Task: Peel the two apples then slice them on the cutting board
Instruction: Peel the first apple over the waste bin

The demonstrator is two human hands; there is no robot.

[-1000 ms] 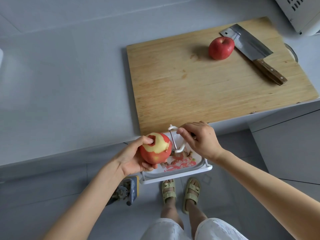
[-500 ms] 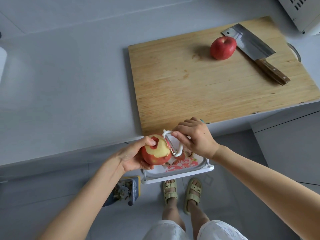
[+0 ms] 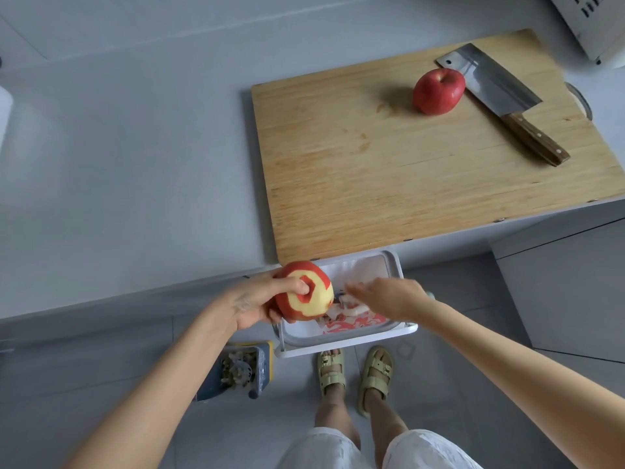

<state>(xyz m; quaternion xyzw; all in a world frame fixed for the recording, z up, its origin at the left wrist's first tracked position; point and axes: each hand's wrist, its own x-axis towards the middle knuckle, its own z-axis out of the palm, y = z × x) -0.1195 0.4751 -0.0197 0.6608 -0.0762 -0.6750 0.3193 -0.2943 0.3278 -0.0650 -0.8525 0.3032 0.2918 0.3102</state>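
Observation:
My left hand (image 3: 252, 304) grips a partly peeled apple (image 3: 309, 301), with red skin left around the stem and on the lower side, held over a white bin (image 3: 392, 265) below the counter edge. My right hand (image 3: 394, 297) is blurred just right of that apple and holds a white peeler (image 3: 351, 304), whose blade sits low beside the fruit. A whole red apple (image 3: 438, 91) rests on the wooden cutting board (image 3: 389, 170) at its far right, touching a cleaver (image 3: 493, 86) with a wooden handle.
The bin holds red peelings (image 3: 351, 323). A white appliance (image 3: 595, 22) stands at the back right corner. A blue and yellow container (image 3: 243, 370) sits on the floor at the left of my sandalled feet (image 3: 355, 370). Grey countertop (image 3: 135, 164) spreads left of the board.
My right hand has swept the peeler down the apple's right side toward the bin and is now blurred. The left hand has turned the apple slightly, showing more peeled flesh.

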